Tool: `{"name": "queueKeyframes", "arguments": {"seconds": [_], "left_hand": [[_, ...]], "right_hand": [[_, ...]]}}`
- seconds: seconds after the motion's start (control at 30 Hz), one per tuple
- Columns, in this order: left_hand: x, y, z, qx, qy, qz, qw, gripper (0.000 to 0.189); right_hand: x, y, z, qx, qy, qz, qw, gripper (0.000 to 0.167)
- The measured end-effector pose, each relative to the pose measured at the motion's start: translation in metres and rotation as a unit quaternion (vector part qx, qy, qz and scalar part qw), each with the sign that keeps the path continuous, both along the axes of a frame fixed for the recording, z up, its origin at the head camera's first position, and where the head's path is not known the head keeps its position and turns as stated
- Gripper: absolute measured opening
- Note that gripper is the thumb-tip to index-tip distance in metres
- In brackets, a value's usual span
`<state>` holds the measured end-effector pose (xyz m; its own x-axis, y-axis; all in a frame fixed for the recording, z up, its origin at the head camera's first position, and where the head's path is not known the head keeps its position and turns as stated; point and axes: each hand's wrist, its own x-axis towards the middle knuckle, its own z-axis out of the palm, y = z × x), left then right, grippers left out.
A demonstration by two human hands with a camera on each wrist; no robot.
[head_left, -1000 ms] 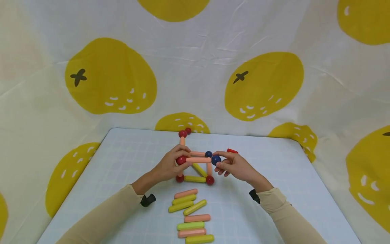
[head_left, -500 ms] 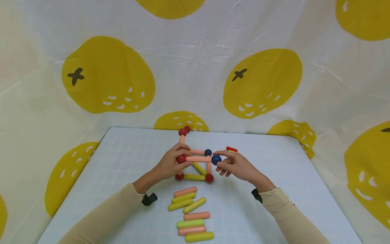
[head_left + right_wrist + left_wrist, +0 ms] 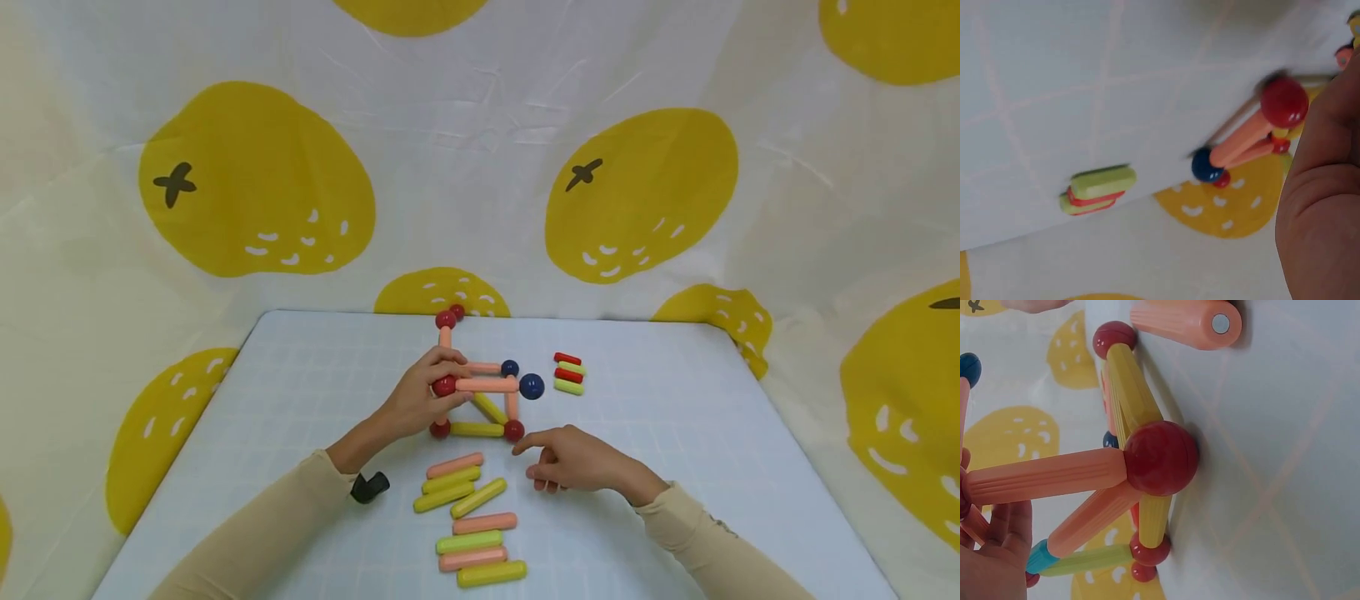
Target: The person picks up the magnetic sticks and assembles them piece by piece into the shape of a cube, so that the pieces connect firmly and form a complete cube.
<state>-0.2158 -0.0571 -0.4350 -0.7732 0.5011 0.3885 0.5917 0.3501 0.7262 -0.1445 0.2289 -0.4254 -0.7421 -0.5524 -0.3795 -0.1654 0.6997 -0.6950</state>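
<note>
My left hand (image 3: pixel 420 396) grips a red ball (image 3: pixel 444 386) at an upper corner of a frame built of magnetic rods and balls. From that ball an orange rod (image 3: pixel 486 385) runs right, with a dark blue ball (image 3: pixel 532 386) on its far end. In the left wrist view, an upright orange rod (image 3: pixel 1047 476) joins the held corner to a lower red ball (image 3: pixel 1161 458) on the table. My right hand (image 3: pixel 573 458) holds nothing, its index finger pointing left near the frame's front right red ball (image 3: pixel 513 430). The left palm hides part of the frame.
Several loose yellow, green and orange rods (image 3: pixel 491 573) lie in front of the frame. Short red and green rods (image 3: pixel 568 376) are lined up behind it at the right. A patterned cloth (image 3: pixel 465 167) hangs along the table's back edge.
My right hand has let go of the blue ball and come down towards the front, uncovering the short rods. The blue ball stays on the orange rod; my left hand keeps its grip.
</note>
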Motion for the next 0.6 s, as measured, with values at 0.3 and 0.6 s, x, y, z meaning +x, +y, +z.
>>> {"name": "queueKeyframes", "arguments": {"seconds": [0.3,0.6], "left_hand": [[-0.004,0.0,0.001,0.01,-0.015,0.0,0.9998,0.027],[-0.002,-0.001,-0.002,0.02,-0.014,-0.006,0.9997,0.02]], "right_hand": [[0.0,-0.035,-0.012,0.057,0.099,0.096,0.9888,0.026],[0.006,-0.053,-0.022,0.129,0.194,0.154,0.9602,0.021]]}}
